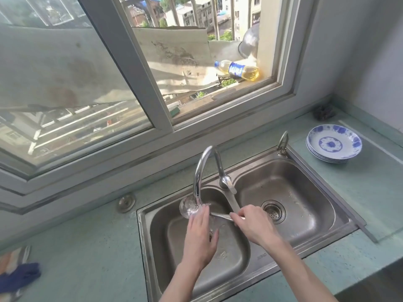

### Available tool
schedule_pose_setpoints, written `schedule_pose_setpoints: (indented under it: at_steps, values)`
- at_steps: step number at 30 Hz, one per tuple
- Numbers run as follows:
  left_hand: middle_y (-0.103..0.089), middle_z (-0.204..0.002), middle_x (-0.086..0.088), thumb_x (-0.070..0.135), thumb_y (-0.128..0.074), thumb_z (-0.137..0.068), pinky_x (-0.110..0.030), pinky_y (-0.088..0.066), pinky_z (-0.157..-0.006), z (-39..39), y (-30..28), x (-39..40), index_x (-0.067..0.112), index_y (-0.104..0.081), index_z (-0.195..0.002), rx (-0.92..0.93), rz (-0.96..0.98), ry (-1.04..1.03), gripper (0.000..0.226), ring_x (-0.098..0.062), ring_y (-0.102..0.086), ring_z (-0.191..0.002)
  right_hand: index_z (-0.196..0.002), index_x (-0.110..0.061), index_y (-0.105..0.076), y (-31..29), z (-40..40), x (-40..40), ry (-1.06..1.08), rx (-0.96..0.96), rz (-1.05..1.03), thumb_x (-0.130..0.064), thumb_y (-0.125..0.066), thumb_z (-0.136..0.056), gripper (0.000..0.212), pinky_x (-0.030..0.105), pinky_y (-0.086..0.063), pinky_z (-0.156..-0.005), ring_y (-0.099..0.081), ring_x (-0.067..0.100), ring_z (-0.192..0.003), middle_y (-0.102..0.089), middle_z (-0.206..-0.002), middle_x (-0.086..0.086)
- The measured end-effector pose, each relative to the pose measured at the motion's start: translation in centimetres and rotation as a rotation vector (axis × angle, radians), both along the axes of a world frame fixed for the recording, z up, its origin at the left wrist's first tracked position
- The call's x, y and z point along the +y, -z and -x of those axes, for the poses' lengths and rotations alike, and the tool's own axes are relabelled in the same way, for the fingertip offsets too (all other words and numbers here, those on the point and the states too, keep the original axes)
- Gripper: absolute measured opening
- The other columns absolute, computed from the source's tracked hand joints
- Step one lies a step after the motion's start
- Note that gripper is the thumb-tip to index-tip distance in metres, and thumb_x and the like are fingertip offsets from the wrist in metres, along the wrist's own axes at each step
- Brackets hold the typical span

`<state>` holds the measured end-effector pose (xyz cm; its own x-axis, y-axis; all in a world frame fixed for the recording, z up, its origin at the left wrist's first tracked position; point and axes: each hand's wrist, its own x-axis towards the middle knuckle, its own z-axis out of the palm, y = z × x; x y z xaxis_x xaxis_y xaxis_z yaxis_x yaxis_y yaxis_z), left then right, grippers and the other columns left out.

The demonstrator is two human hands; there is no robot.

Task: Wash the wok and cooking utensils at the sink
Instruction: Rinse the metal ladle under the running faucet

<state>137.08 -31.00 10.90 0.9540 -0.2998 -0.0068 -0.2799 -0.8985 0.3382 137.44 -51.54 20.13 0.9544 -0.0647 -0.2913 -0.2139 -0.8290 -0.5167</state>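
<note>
A steel ladle [189, 207] is held over the left basin of the double sink [257, 257], its bowl right under the spout of the curved tap [201, 166], where water runs onto it. My right hand [254, 224] grips the ladle's handle above the divider between the basins. My left hand [201, 234] reaches to the ladle's bowl with straight fingers that touch its rim. No wok is in view.
A stack of blue-and-white plates [333, 143] stands on the green counter to the right of the sink. A dark scrubber [323, 112] lies in the back corner. A blue cloth [19, 277] lies at the left edge. An oil bottle [238, 70] lies on the window ledge.
</note>
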Motion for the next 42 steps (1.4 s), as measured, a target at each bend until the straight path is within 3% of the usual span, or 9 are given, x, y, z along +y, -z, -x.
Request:
schedule_pose_setpoints:
  at_steps: [3, 6, 10, 15, 19, 24, 29, 36, 42]
  values:
    - [-0.025, -0.169, -0.005, 0.040, -0.047, -0.098, -0.033, 0.002, -0.129, -2.1, -1.0, 1.4, 0.014, -0.018, -0.162, 0.009, -0.134, -0.070, 0.075, -0.017, -0.014, -0.158, -0.073, -0.017, -0.075, -0.2, -0.1, -0.2, 0.014, 0.016, -0.106, -0.047, -0.055, -0.098, 0.043, 0.036, -0.047, -0.073, -0.066, 0.028, -0.083, -0.072, -0.080, 0.007]
    - [-0.031, -0.165, -0.005, 0.044, -0.054, -0.094, -0.035, -0.010, -0.129, -2.3, -2.1, 0.3, 0.011, -0.022, -0.160, 0.017, -0.049, -0.056, 0.081, -0.022, -0.022, -0.155, -0.071, -0.013, -0.072, 0.1, -0.3, 0.6, 0.045, -0.027, -0.150, -0.045, -0.054, -0.098, 0.045, 0.039, -0.046, -0.071, -0.065, 0.032, -0.081, -0.069, -0.073, 0.007]
    - [-0.016, -0.171, 0.000, 0.030, -0.056, -0.092, -0.038, -0.011, -0.129, -0.6, -3.1, -2.8, 0.010, -0.015, -0.163, -0.078, 0.119, 0.118, 0.085, -0.018, -0.001, -0.160, -0.054, -0.013, -0.046, 1.0, -0.5, 2.3, 0.111, -0.048, -0.267, -0.036, -0.052, -0.102, 0.053, 0.042, -0.038, -0.066, -0.050, 0.034, -0.068, -0.047, -0.053, 0.004]
    - [-0.015, -0.171, 0.001, 0.013, -0.053, -0.081, -0.042, -0.009, -0.130, -1.0, -2.8, -1.9, 0.014, -0.013, -0.164, -0.104, 0.013, 0.175, 0.092, -0.017, 0.000, -0.160, -0.067, -0.005, -0.057, 1.6, -0.5, 2.8, 0.107, -0.039, -0.351, -0.034, -0.050, -0.101, 0.045, 0.045, -0.044, -0.069, -0.055, 0.032, -0.070, -0.054, -0.059, 0.004]
    - [-0.030, -0.167, -0.009, 0.019, -0.055, -0.087, -0.041, -0.008, -0.130, -3.3, -1.9, 1.8, 0.009, -0.029, -0.159, -0.071, -0.134, -0.013, 0.077, -0.024, -0.019, -0.157, -0.072, -0.005, -0.063, 2.2, -0.2, 2.1, 0.069, -0.034, -0.323, -0.047, -0.044, -0.096, 0.052, 0.043, -0.048, -0.071, -0.060, 0.027, -0.070, -0.064, -0.065, 0.008]
    - [-0.025, -0.169, -0.005, 0.028, -0.057, -0.088, -0.043, -0.014, -0.129, -2.6, -2.0, 2.7, 0.010, -0.023, -0.161, -0.045, -0.085, -0.075, 0.082, -0.024, -0.010, -0.159, -0.057, -0.012, -0.056, 2.6, -0.2, 2.9, 0.096, -0.062, -0.344, -0.049, -0.045, -0.101, 0.059, 0.041, -0.048, -0.070, -0.061, 0.016, -0.064, -0.073, -0.069, -0.002]
    - [-0.020, -0.170, 0.004, 0.028, -0.059, -0.088, -0.039, -0.013, -0.129, 0.4, -2.6, -0.8, 0.015, -0.019, -0.163, -0.089, 0.112, 0.114, 0.086, -0.018, -0.006, -0.159, -0.052, -0.022, -0.046, 3.0, -0.6, 5.0, 0.107, -0.078, -0.381, -0.036, -0.051, -0.104, 0.054, 0.044, -0.044, -0.071, -0.055, 0.021, -0.064, -0.059, -0.058, -0.001]
    - [-0.011, -0.172, -0.003, 0.036, -0.058, -0.095, -0.036, -0.003, -0.130, -2.3, -1.6, 3.7, 0.013, -0.011, -0.164, -0.046, -0.109, -0.205, 0.087, -0.013, -0.002, -0.159, -0.058, -0.009, -0.041, 3.7, -0.1, 4.2, 0.109, -0.068, -0.409, -0.037, -0.050, -0.105, 0.055, 0.043, -0.036, -0.062, -0.038, 0.012, -0.052, -0.047, -0.053, 0.003]
    - [-0.005, -0.171, 0.001, 0.038, -0.054, -0.090, -0.037, -0.009, -0.130, -0.4, -2.1, 0.9, 0.013, -0.014, -0.164, -0.086, 0.017, -0.027, 0.088, -0.013, 0.003, -0.159, -0.053, -0.021, -0.035, 2.3, -2.4, 5.2, 0.077, -0.098, -0.412, -0.027, -0.049, -0.106, 0.055, 0.040, -0.031, -0.062, -0.037, 0.010, -0.050, -0.042, -0.049, -0.004]
